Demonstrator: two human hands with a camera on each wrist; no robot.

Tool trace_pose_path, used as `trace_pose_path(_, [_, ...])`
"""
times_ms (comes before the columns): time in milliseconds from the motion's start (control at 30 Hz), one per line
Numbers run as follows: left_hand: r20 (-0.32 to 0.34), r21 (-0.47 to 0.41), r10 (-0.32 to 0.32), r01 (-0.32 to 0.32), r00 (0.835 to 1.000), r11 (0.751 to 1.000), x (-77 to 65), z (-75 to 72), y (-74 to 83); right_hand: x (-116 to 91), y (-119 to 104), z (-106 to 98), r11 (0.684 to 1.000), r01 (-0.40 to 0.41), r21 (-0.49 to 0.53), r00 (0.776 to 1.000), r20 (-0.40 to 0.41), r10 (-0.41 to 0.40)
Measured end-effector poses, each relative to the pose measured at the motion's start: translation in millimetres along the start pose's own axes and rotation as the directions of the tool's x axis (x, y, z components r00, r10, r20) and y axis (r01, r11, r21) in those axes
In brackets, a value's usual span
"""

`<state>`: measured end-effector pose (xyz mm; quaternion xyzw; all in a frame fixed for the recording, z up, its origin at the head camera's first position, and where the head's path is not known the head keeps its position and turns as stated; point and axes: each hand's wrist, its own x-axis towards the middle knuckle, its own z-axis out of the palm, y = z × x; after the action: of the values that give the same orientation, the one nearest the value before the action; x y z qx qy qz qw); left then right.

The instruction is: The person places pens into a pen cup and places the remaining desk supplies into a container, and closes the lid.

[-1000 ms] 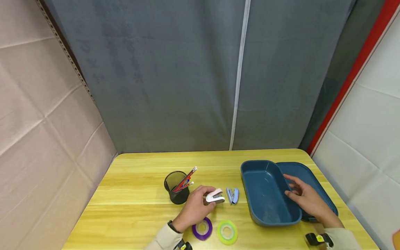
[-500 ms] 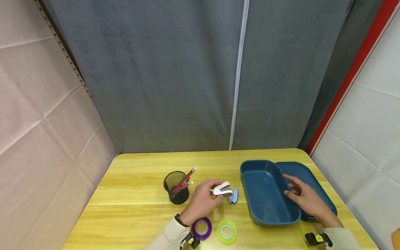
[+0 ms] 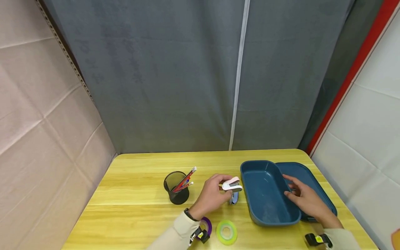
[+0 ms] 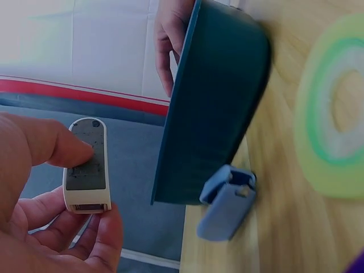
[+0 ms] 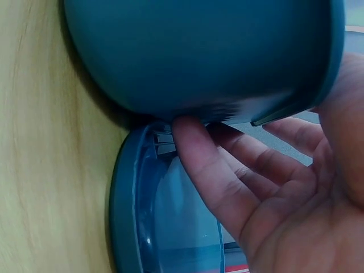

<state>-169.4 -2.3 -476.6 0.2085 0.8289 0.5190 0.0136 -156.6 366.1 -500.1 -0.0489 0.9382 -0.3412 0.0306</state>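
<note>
My left hand (image 3: pixel 210 196) pinches a small white-and-pink stapler (image 3: pixel 232 184) above the table. In the left wrist view, the stapler's grey underside (image 4: pixel 88 159) faces the camera, with the thumb lying across it. A small blue stapler (image 3: pixel 234 198) rests on the table, partly covered by the held one in the head view. My right hand (image 3: pixel 307 199) grips the right wall of a deep blue plastic box (image 3: pixel 265 194), thumb over the rim and fingers along the outside. The fingers (image 5: pixel 207 165) lie against the outer wall in the right wrist view.
A blue lid (image 3: pixel 315 184) lies right of the box, partly beneath the right hand. Left of the hands stands a black mesh pen cup (image 3: pixel 178 198) with several pencils (image 3: pixel 186 180). Two tape rolls, green (image 3: pixel 226 239) and purple (image 3: pixel 207 225), lie near the front; the left wrist hides part of the purple one.
My left hand has moved right and slightly away from me with the white-and-pink stapler, passing over the blue stapler towards the box. The right hand has stayed at the box wall.
</note>
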Motion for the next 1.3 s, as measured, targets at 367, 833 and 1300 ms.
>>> trace_pose_path(367, [0.026, -0.013, 0.039, -0.039, 0.999, 0.999, 18.1, 19.3, 14.9, -1.4, -0.5, -0.6, 1.000, 0.002, -0.015, 1.000, 0.001, -0.002])
trace_pose_path(833, [0.061, 0.001, 0.036, -0.036, 0.997, 0.999, 34.7, 46.8, 19.3, -0.5, 0.0, -0.4, 1.000, -0.016, -0.020, 1.000, 0.004, 0.016])
trace_pose_path(1300, [0.056, 0.103, 0.056, -0.062, 0.997, 0.993, 39.3, 68.0, 18.2, -1.8, 0.0, 0.8, 1.000, -0.025, -0.017, 1.000, 0.004, 0.025])
